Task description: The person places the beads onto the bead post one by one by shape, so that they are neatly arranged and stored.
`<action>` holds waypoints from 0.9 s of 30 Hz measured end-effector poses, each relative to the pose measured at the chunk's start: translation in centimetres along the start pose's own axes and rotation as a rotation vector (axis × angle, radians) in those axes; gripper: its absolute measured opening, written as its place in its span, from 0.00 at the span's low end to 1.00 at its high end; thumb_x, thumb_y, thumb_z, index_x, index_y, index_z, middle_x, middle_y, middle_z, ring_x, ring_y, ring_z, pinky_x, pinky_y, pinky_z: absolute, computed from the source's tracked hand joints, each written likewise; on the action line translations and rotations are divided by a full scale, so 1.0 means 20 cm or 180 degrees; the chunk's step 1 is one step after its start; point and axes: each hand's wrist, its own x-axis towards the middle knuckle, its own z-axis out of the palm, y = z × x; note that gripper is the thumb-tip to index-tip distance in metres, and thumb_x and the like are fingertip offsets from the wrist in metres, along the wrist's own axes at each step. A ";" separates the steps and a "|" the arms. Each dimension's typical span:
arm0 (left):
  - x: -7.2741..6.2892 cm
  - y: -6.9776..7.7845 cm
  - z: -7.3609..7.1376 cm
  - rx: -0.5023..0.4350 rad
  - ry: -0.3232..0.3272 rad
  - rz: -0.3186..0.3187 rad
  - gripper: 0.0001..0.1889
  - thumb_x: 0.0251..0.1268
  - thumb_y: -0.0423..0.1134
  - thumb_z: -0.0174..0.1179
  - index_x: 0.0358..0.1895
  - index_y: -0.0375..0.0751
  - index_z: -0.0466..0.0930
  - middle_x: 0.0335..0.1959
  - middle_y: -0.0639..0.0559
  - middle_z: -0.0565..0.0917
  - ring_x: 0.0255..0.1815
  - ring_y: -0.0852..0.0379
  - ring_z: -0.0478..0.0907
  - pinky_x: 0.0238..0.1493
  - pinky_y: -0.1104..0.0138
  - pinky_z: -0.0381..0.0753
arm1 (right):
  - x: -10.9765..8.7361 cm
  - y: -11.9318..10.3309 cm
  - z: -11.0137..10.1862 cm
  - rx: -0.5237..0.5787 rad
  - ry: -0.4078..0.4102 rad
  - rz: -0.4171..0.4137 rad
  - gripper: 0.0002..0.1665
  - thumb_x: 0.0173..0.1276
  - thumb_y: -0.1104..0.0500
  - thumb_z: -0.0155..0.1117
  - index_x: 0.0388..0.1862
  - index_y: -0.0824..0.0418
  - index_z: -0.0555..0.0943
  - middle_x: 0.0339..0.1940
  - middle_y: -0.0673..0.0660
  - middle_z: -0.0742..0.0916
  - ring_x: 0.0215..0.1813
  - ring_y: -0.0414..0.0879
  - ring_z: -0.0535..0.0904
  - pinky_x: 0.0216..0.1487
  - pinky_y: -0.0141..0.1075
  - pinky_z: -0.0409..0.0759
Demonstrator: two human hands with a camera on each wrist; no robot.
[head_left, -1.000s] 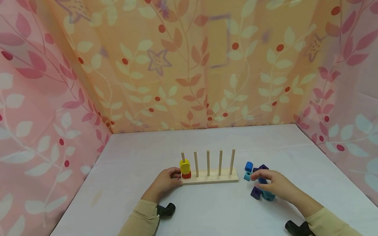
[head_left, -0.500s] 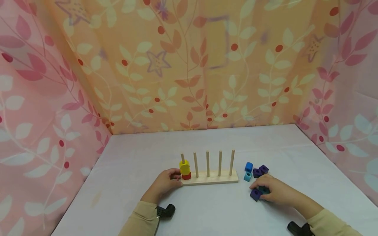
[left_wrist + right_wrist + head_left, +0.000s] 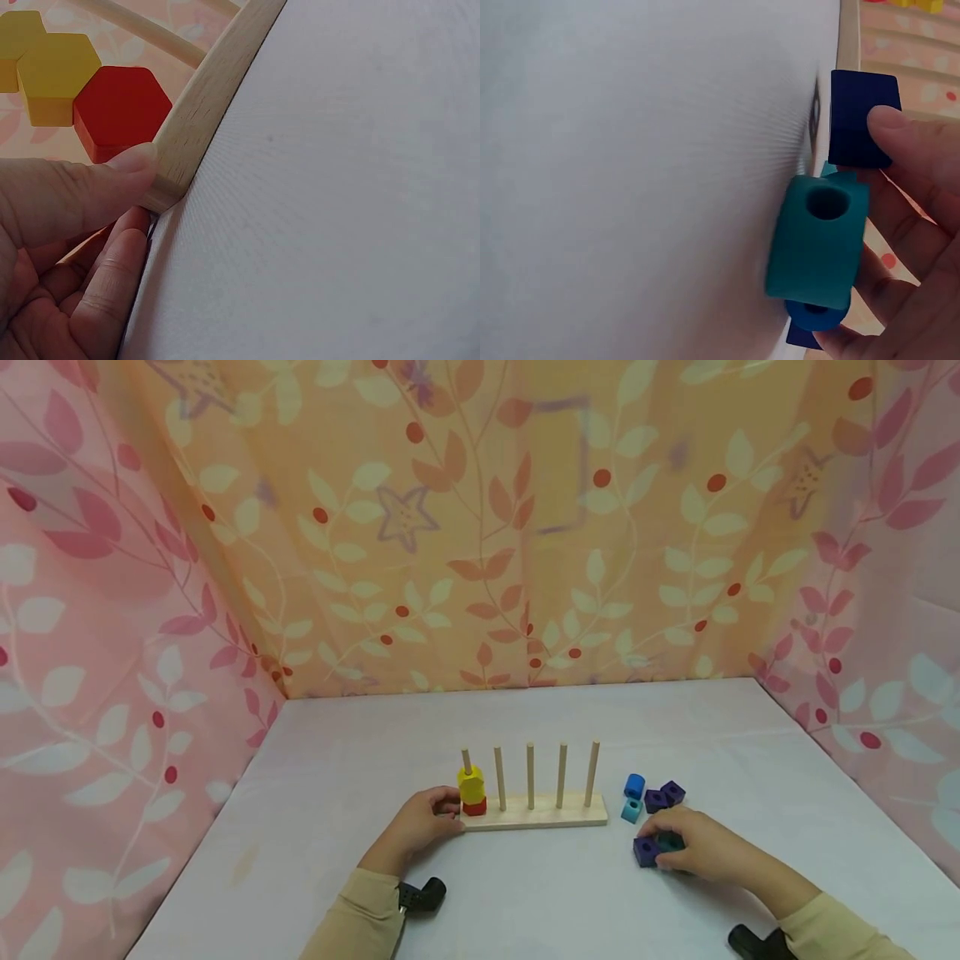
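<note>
A wooden peg stand [image 3: 540, 816] has upright pegs along its base. On its leftmost peg, yellow blocks [image 3: 471, 786] sit above a red block [image 3: 474, 808]. My left hand [image 3: 416, 820] grips the left end of the base, the thumb on its corner in the left wrist view. To the right of the stand, my right hand [image 3: 703, 843] pinches a dark purple block [image 3: 646, 852] between thumb and fingers. Under that hand is a teal block [image 3: 817, 247] with a round hole, partly covered in the head view. A blue round piece [image 3: 819, 315] shows behind it in the right wrist view.
Beyond the right hand lie a blue cylinder [image 3: 634, 786], a light blue block [image 3: 632, 811] and two purple blocks [image 3: 656, 801]. A white cloth [image 3: 540, 893] covers the table. Patterned curtains [image 3: 480, 527] hang at the back and sides.
My right hand has come down and nearer from over the loose blocks and taken hold of the purple block, uncovering the two purple ones behind. The left hand stays at the stand.
</note>
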 end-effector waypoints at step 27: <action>0.00 -0.01 -0.01 -0.0035 -0.0010 0.0021 0.23 0.47 0.35 0.69 0.50 0.43 0.77 0.40 0.54 0.80 0.42 0.57 0.74 0.49 0.59 0.73 | 0.23 -0.40 -0.40 0.0209 0.1195 -0.0395 0.17 0.63 0.57 0.61 0.50 0.59 0.77 0.44 0.52 0.82 0.48 0.48 0.78 0.54 0.53 0.70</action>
